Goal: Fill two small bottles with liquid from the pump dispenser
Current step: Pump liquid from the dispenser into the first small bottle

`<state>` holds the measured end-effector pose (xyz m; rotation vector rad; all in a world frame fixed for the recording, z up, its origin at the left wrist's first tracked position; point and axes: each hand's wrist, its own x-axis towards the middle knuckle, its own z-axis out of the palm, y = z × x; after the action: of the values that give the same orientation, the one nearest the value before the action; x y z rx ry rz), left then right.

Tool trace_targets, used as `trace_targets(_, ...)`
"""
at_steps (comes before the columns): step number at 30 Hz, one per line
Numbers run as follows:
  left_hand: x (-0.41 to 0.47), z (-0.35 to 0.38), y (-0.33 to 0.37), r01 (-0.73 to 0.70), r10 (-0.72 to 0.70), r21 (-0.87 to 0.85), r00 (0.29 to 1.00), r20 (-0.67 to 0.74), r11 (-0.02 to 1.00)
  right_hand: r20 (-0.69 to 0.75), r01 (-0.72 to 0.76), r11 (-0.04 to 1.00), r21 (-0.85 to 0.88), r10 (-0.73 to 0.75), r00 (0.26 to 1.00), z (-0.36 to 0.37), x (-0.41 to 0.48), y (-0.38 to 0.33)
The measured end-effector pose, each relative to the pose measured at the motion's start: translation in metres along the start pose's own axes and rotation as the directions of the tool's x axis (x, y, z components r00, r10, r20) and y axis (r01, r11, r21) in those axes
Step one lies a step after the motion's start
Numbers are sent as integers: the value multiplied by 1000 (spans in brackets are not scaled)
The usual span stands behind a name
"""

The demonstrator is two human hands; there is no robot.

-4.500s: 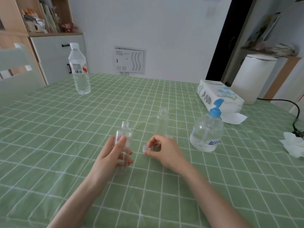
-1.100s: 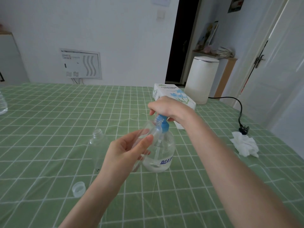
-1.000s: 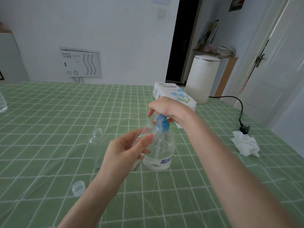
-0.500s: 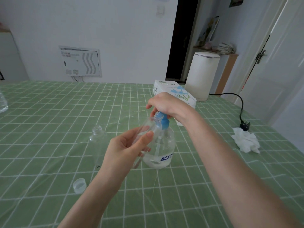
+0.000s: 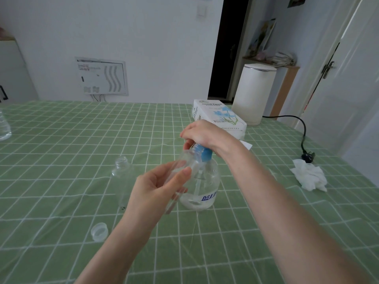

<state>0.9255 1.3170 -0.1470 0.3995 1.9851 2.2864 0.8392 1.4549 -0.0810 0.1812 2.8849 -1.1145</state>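
The round clear pump dispenser with a blue top (image 5: pixel 205 187) stands upright, low on liquid. One small clear bottle (image 5: pixel 184 160) tilts, mouth at the spout. The other small clear bottle (image 5: pixel 122 177) stands open nearby.

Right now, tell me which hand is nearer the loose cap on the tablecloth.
Left. The left hand, gripping a small bottle, is right of and beyond the cap; the right hand grips the head of the pump dispenser, farther back.

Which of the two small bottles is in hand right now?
The tilted bottle in the left hand, at the pump dispenser; the other bottle stands untouched on the table.
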Motion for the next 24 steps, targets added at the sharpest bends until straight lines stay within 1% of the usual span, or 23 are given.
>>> trace_targets(6,2,2,4,-5,5,4,1000,7,1000,-12,9,1000,30,-8,1000,-9,-3,-5)
trace_targets(13,2,2,4,-9,9,-2,1000,20,1000,39,-20,999,31,19,999,-8,-1,-5)
trace_targets(24,0,2,2,14,-14,-8,1000,2,1000,-4,-5,996,90,5,1000,-4,-2,0)
